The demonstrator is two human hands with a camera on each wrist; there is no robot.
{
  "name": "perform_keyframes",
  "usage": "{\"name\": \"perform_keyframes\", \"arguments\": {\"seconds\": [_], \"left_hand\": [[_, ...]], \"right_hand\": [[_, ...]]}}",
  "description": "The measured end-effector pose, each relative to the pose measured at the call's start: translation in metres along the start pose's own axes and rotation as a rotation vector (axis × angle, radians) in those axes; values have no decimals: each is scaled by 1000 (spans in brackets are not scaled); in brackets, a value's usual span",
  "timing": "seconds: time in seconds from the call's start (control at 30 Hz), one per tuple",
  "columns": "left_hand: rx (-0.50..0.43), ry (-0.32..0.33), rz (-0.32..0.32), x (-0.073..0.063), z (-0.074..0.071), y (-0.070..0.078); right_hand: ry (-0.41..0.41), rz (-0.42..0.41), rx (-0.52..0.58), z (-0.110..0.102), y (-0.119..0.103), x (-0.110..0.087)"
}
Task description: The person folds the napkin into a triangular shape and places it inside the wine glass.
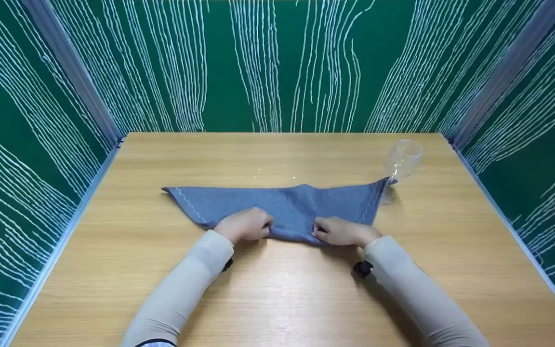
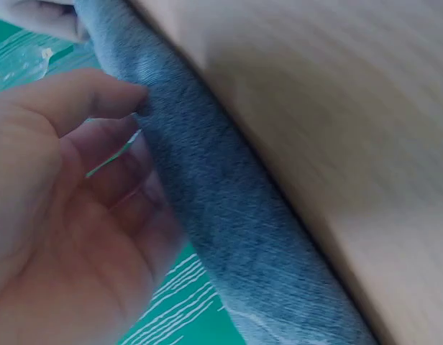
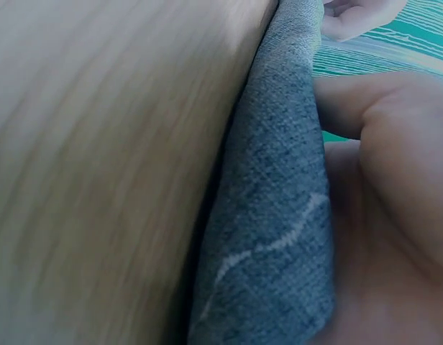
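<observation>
Head view: a blue-grey cloth [image 1: 229,205] is spread crosswise mid-table [image 1: 282,299], its near edge pinched by left hand [image 1: 246,224] and right hand [image 1: 342,231]. Judged light, limp, unslippery; best taken by that edge. Right corner is overlapped by the stem of a glass [image 1: 406,159], probably fragile; contact unclear. More room is offered leftward and nearer. Left wrist: edge is gripped, thumb against fingers. Right wrist: fold is held likewise, fingertips hidden.

You can pass over the bench [image 1: 282,299] between your sleeves [image 1: 176,289], and left of the cloth [image 1: 287,207]. At its far right corner the stemmed glass [image 1: 400,164] stands in your way; behind the bench, the green wall [image 1: 297,67] bounds your room.
</observation>
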State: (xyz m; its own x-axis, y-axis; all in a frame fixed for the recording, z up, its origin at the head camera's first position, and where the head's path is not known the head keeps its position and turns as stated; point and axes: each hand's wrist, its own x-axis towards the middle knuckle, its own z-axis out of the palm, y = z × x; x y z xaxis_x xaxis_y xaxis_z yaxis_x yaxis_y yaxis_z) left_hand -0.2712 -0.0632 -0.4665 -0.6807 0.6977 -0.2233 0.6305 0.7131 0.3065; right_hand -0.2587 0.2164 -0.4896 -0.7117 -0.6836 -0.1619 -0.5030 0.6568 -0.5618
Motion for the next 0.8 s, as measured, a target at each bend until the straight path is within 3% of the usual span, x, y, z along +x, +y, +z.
{"name": "perform_keyframes", "arguments": {"seconds": [0.4,0.67,0.8], "left_hand": [[-40,-11,-40,-1,0,3],[13,28,-31,-2,4,2],[41,41,-26,-3,5,2]], "right_hand": [[14,21,31,2,-4,-9],[146,-80,-183,11,-6,-13],[171,-151,-222,8,-3,-11]]}}
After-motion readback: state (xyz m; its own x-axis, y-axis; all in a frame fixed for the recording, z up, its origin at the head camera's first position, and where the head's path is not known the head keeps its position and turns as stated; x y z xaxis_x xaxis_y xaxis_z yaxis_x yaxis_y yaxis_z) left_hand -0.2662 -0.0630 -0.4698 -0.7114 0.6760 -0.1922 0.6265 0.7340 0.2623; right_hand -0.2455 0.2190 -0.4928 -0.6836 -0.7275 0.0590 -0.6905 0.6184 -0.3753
